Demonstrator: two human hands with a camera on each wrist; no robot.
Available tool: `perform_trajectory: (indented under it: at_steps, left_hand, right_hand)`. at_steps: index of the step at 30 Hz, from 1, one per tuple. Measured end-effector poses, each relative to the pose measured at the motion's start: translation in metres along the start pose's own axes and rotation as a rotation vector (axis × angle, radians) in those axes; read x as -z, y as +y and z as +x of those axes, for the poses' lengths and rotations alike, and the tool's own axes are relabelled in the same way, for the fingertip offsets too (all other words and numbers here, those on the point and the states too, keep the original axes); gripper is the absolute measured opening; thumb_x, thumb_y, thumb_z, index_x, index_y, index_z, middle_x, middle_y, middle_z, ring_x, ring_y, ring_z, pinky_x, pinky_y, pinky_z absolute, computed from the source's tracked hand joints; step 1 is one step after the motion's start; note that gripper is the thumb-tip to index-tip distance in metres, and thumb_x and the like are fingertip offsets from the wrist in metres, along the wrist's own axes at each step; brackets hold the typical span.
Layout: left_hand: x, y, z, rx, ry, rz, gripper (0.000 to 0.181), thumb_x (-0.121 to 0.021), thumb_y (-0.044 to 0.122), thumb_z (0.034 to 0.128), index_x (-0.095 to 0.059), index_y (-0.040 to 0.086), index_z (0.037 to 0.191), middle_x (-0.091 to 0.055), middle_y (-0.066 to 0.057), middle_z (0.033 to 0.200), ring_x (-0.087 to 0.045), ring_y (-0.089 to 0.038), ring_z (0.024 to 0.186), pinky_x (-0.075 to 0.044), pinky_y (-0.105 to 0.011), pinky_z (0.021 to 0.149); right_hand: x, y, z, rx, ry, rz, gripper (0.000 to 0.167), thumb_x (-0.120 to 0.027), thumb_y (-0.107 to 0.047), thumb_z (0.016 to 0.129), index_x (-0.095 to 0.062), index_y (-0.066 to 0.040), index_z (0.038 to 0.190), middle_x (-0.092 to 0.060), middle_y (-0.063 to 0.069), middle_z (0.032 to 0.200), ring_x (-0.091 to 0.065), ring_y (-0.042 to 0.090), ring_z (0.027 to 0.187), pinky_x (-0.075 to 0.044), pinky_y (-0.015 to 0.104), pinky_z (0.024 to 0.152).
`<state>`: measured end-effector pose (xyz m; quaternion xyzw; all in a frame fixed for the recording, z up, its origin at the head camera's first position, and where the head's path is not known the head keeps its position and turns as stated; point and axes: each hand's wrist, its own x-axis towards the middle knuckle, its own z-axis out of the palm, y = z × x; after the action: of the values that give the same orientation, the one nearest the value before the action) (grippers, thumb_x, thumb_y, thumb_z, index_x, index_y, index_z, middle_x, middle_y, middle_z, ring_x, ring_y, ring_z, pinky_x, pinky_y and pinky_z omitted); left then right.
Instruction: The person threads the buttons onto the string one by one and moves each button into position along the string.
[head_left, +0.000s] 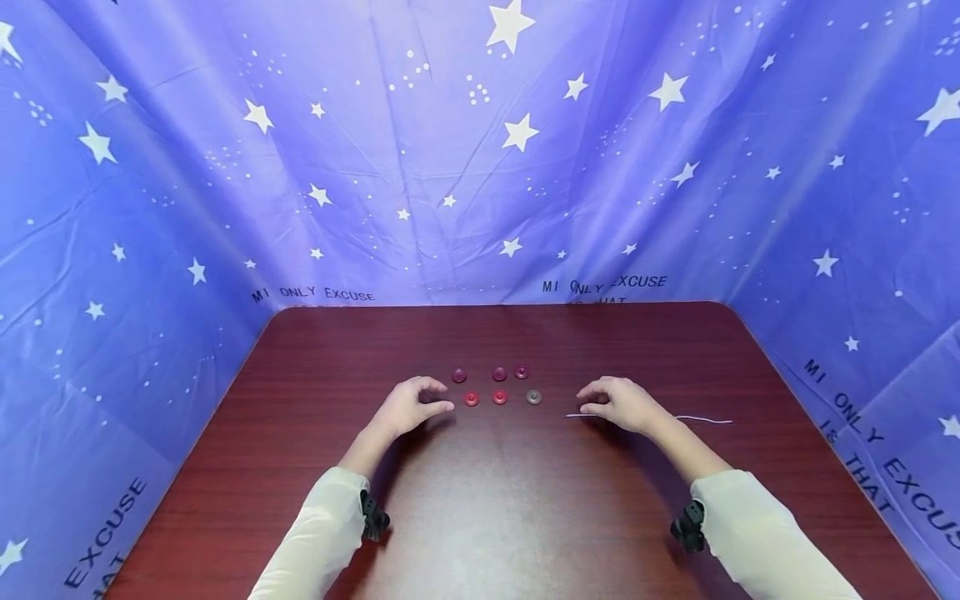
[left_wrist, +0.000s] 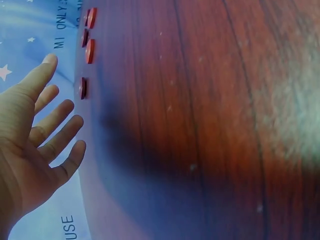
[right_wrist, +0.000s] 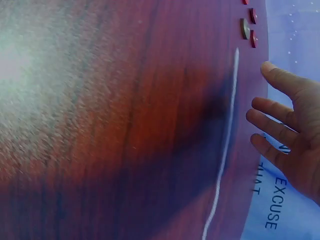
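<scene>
Both loosely spread: left hand (head_left: 408,406) beside buttons (head_left: 499,397), right hand (head_left: 624,403) over string (right_wrist: 228,125).

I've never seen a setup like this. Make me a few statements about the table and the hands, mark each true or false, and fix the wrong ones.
1. Six small round discs lie on the table. True.
2. The pale cord is nearer the right hand than the left hand. True.
3. The left hand is gripping a red disc. False: it holds nothing.
4. All the discs are one colour. False: they include bright red, dark purplish red and one grey-brown disc.
5. The grey-brown disc is farthest right of the group in the head view. True.
6. The right hand pinches the cord. False: its fingers are apart from it.
</scene>
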<state>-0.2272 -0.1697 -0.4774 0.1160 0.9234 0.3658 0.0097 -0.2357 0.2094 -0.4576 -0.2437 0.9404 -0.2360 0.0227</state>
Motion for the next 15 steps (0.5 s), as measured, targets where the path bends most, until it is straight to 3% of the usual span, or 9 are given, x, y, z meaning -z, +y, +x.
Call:
perform_trajectory:
  at_steps: [15]
  left_hand:
    - [-0.012, 0.008, 0.000, 0.041, -0.033, 0.029, 0.032, -0.074, 0.034, 0.0788, -0.068, 0.013, 0.102, -0.070, 0.000, 0.101, -0.060, -0.013, 0.085, -0.049, -0.033, 0.080]
  right_hand:
    - [-0.024, 0.004, 0.001, 0.078, 0.037, 0.010, 0.013, -0.074, -0.019, 0.078, -0.074, -0.013, 0.089, -0.060, -0.003, 0.083, -0.052, 0.009, 0.074, -0.043, 0.026, 0.068]
